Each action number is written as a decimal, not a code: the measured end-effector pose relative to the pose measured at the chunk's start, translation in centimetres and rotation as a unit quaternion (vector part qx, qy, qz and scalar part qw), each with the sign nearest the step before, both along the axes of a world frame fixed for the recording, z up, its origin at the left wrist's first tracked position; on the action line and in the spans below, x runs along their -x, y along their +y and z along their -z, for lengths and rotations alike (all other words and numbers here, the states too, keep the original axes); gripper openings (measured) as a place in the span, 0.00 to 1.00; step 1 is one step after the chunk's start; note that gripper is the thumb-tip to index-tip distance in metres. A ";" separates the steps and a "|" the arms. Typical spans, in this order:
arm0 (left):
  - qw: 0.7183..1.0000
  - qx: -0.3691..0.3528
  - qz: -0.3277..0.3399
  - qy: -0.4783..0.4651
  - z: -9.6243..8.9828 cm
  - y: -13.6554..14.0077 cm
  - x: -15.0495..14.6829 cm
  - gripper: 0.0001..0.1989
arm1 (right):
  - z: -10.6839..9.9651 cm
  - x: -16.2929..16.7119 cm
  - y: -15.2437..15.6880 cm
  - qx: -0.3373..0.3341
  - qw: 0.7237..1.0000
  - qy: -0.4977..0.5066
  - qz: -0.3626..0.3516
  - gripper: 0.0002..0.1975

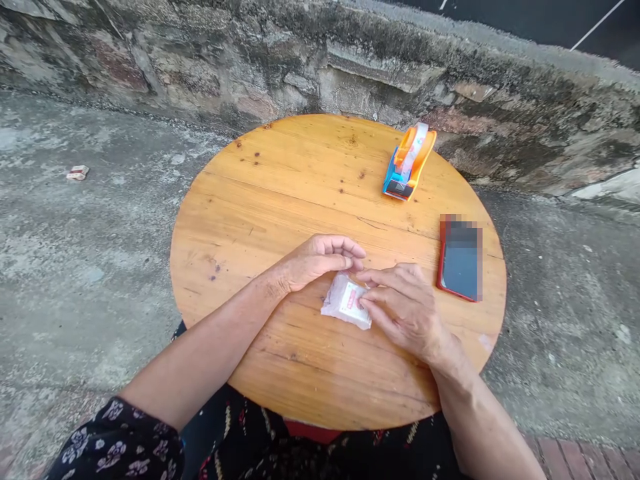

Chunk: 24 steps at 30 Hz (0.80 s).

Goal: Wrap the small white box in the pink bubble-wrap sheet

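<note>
Both hands are working a small clear packet [347,301] near the middle of the round wooden surface [280,187]. The left hand [320,260] is pinching its top edge to steady it while the right hand [400,307] is pressing fingertips on its label. A tape dispenser [407,163] and phone [460,259] are lying well apart.

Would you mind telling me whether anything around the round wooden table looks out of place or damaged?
Little stands out. A small crumpled red-and-white packet lies as litter on the concrete floor left of the round wooden table. On the table, the orange-and-blue tape dispenser and red-cased phone lie intact; both hands hold a small white sachet.
</note>
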<state>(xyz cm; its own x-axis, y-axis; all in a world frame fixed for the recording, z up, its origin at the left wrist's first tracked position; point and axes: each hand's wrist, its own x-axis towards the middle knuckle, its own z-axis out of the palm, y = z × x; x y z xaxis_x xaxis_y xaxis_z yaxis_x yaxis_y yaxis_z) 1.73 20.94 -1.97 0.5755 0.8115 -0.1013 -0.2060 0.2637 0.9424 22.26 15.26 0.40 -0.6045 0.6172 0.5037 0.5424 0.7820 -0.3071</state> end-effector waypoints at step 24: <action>0.993 -0.055 0.071 0.074 -0.8 -0.2 0.7 0.07 | 0.2 -0.1 0.1 -0.003 1.000 -0.010 -0.005 0.03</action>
